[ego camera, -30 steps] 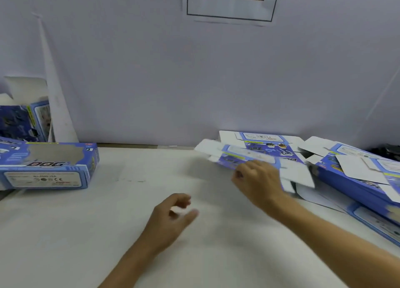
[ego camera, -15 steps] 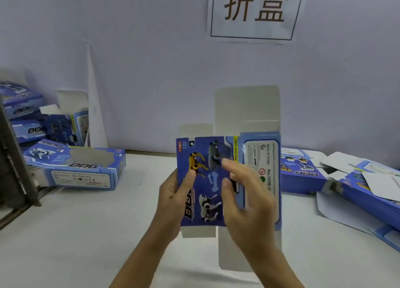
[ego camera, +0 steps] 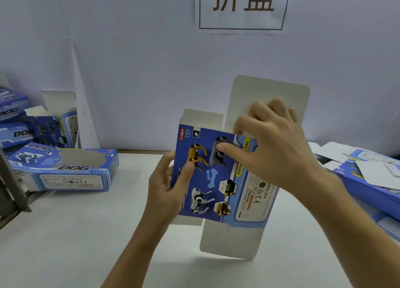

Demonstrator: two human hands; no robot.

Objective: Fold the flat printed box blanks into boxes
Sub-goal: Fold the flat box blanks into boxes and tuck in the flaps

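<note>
Gripping a blue dog-printed box blank (ego camera: 218, 179), plain grey flaps upright: left hand (ego camera: 166, 186) and right hand (ego camera: 275, 149) fingers.

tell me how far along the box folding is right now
Done: one folded box lies at left on the table, more stacked behind it. In hand: the left hand and right hand hold one blank upright, its end flaps still unfolded. Left: a pile of flat blanks at right.
</note>
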